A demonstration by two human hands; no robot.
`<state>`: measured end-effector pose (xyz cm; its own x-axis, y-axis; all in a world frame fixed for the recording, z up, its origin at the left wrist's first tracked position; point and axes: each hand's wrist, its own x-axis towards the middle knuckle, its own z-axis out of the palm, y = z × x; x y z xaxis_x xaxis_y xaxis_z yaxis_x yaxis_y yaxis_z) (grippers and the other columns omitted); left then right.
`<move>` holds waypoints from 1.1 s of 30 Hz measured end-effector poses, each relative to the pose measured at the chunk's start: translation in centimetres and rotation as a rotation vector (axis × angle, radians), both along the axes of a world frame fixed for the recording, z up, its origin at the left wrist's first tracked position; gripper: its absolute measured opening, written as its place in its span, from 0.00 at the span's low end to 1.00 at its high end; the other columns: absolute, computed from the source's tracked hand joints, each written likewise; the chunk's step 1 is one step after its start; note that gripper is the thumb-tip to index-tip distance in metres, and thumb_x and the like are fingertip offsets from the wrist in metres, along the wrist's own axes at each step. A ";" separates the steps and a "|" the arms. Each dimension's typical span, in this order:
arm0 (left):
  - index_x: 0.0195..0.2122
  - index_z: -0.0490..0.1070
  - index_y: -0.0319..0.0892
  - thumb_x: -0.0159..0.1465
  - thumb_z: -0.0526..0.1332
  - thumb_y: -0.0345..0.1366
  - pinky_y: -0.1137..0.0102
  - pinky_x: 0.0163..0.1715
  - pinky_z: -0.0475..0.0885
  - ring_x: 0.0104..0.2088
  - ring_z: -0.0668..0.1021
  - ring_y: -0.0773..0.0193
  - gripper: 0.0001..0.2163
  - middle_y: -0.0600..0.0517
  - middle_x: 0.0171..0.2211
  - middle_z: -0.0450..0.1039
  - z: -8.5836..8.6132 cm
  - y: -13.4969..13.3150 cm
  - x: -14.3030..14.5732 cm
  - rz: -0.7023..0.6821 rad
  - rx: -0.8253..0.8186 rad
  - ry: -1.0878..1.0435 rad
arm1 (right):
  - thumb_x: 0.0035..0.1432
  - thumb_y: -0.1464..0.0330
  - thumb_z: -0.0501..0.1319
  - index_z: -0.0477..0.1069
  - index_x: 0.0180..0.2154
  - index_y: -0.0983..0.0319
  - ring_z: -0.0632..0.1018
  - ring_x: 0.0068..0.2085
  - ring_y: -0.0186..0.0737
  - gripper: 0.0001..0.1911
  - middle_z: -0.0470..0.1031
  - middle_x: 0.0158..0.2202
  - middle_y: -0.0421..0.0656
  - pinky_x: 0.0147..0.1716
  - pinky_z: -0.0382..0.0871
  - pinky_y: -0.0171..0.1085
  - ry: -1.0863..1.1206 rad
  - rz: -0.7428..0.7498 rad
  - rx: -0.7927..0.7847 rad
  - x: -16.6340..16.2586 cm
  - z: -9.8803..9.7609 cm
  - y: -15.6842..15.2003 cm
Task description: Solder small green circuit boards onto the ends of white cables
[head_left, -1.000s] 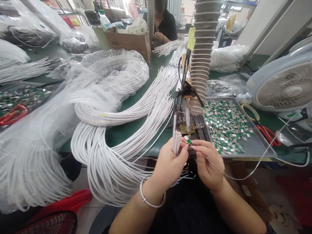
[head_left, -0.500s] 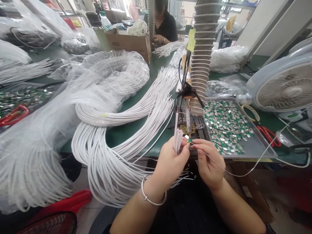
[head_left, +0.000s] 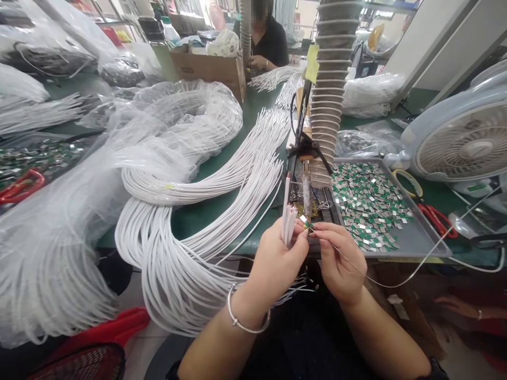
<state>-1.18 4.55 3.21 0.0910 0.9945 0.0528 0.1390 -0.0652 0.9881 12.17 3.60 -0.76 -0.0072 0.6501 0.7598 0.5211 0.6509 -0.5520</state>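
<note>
My left hand (head_left: 280,254) is closed around a bundle of white cables (head_left: 289,227) whose reddish wire ends point up. Its thumb and forefinger also pinch a small green connector board (head_left: 308,225) with a metal end. Between the fingertips of my right hand (head_left: 341,258) is a thin solder wire (head_left: 380,284), which trails off to the right. The wire's tip meets the board right under the soldering iron (head_left: 307,195), which is fixed upright with its tip down. Whether the iron's tip touches the board is too small to tell.
Many white cables (head_left: 214,195) lie left, partly in a plastic bag (head_left: 158,132). A grey tray (head_left: 430,232) of small boards, red scissors (head_left: 438,219), a tape roll (head_left: 407,183) and a fan (head_left: 467,142) are right. A ribbed hose (head_left: 332,79) hangs ahead. Another person (head_left: 269,45) sits opposite.
My hands stay almost in place at the iron, with the board shifted very slightly. Another person's blurred hand has come into view at the lower right.
</note>
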 end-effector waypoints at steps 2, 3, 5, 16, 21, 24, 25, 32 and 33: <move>0.26 0.67 0.41 0.58 0.58 0.29 0.70 0.39 0.70 0.35 0.75 0.65 0.04 0.52 0.31 0.71 0.1 -0.1 0.0 0.001 0.008 0.007 | 0.57 0.78 0.55 0.71 0.39 0.61 0.78 0.40 0.39 0.11 0.77 0.37 0.46 0.38 0.76 0.41 -0.001 0.000 0.002 0.0 0.0 0.0; 0.26 0.67 0.41 0.58 0.58 0.29 0.71 0.38 0.70 0.34 0.75 0.65 0.04 0.52 0.31 0.71 0.2 -0.1 0.0 0.002 0.009 0.011 | 0.57 0.78 0.55 0.71 0.39 0.60 0.78 0.40 0.39 0.11 0.77 0.37 0.46 0.38 0.76 0.41 -0.003 -0.001 0.003 0.0 0.1 0.0; 0.26 0.67 0.41 0.58 0.58 0.29 0.71 0.38 0.70 0.35 0.75 0.65 0.04 0.52 0.31 0.71 0.3 -0.1 0.0 0.007 0.010 0.014 | 0.57 0.78 0.55 0.71 0.39 0.60 0.78 0.40 0.40 0.11 0.77 0.37 0.47 0.38 0.76 0.41 -0.006 -0.004 0.001 -0.1 0.1 0.0; 0.26 0.65 0.41 0.58 0.57 0.29 0.71 0.38 0.69 0.34 0.74 0.65 0.04 0.52 0.30 0.70 -0.1 -0.2 0.0 -0.015 -0.001 -0.002 | 0.57 0.78 0.55 0.71 0.40 0.61 0.78 0.41 0.40 0.12 0.76 0.39 0.47 0.39 0.75 0.41 -0.006 0.026 -0.026 0.0 0.2 -0.3; 0.27 0.64 0.41 0.60 0.56 0.30 0.70 0.37 0.68 0.33 0.73 0.65 0.04 0.52 0.30 0.69 -0.7 -0.6 0.0 -0.037 -0.037 -0.026 | 0.57 0.78 0.54 0.71 0.40 0.61 0.78 0.41 0.40 0.12 0.76 0.39 0.47 0.40 0.75 0.42 -0.012 0.045 -0.051 0.2 -0.2 -0.7; 0.28 0.64 0.42 0.61 0.55 0.32 0.70 0.36 0.67 0.32 0.72 0.65 0.05 0.52 0.30 0.68 -1.1 -1.0 -0.2 -0.080 -0.023 -0.034 | 0.57 0.79 0.54 0.70 0.40 0.61 0.78 0.41 0.40 0.12 0.75 0.39 0.47 0.40 0.75 0.41 -0.031 0.066 -0.062 0.5 -0.3 -1.1; 0.27 0.64 0.42 0.62 0.54 0.32 0.70 0.36 0.67 0.32 0.72 0.64 0.06 0.52 0.30 0.68 -1.3 -1.2 -0.2 -0.098 -0.016 -0.036 | 0.57 0.79 0.54 0.70 0.40 0.61 0.78 0.41 0.39 0.13 0.75 0.39 0.47 0.40 0.75 0.40 -0.038 0.076 -0.067 0.6 -0.2 -1.3; 0.29 0.68 0.40 0.66 0.50 0.39 0.68 0.33 0.68 0.28 0.72 0.65 0.13 0.49 0.32 0.71 -2.7 -2.6 -0.4 -0.153 -0.126 0.000 | 0.56 0.80 0.54 0.69 0.41 0.62 0.77 0.39 0.36 0.13 0.74 0.36 0.45 0.38 0.73 0.35 -0.091 0.091 -0.117 1.8 0.0 -2.9; 0.32 0.69 0.40 0.66 0.50 0.40 0.68 0.32 0.68 0.28 0.71 0.65 0.12 0.48 0.34 0.72 -2.9 -2.7 -0.5 -0.137 -0.141 0.005 | 0.56 0.80 0.54 0.69 0.41 0.62 0.77 0.38 0.35 0.13 0.74 0.36 0.44 0.38 0.73 0.35 -0.100 0.082 -0.127 2.0 0.0 -3.0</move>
<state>-1.67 1.86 0.31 0.2261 0.9702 -0.0873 0.1434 0.0555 0.9881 14.21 0.59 -0.73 -0.1354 0.7347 0.6647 0.5255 0.6220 -0.5804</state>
